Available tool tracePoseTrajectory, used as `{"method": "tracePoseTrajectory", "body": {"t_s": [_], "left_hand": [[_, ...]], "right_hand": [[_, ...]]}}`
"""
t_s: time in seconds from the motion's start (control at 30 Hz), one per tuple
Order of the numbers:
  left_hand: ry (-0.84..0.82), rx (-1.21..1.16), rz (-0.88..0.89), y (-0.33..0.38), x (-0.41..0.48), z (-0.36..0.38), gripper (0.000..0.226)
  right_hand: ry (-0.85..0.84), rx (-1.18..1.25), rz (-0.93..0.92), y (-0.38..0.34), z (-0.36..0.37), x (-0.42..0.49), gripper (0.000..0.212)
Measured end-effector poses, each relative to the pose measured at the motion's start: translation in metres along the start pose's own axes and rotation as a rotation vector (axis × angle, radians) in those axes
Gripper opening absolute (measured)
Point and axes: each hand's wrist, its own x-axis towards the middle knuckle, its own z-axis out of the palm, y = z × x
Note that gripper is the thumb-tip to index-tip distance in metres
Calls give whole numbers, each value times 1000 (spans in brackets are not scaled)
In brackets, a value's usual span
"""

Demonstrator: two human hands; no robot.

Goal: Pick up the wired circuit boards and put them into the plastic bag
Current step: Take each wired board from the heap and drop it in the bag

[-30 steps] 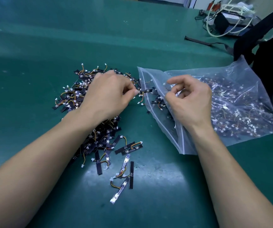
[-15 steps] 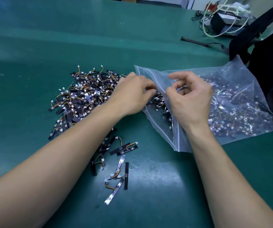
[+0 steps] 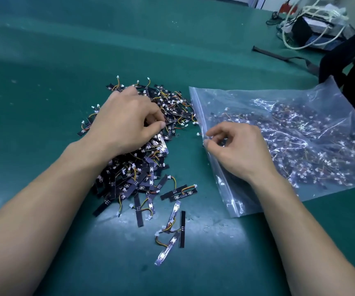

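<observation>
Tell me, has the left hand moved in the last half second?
Yes. The left hand has pulled leftward, away from the opening of the plastic bag that it was touching, and now digs into the circuit boards.

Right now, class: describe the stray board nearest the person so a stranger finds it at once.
On the green table, strays trail toward the person from the pile of wired boards under the left hand. The nearest board lies slanted and shines pale in glare, unlike the matte black strip beside it.
</observation>
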Motion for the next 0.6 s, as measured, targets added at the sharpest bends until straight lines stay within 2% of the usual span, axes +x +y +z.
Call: {"method": "tracePoseTrajectory", "body": {"t_s": [0.13, 0.27, 0.43, 0.6], "left_hand": [[-46, 32, 72, 1, -1, 0, 17], [-113, 132, 68, 7, 0, 3, 28], [-103, 121, 61, 7, 1, 2, 11], [-73, 87, 105, 10, 0, 3, 3]], "right_hand": [[17, 4, -21, 1, 3, 0, 5], [30, -10, -26, 4, 5, 1, 4], [30, -3, -26, 5, 5, 1, 6], [29, 11, -30, 7, 6, 1, 10]]}}
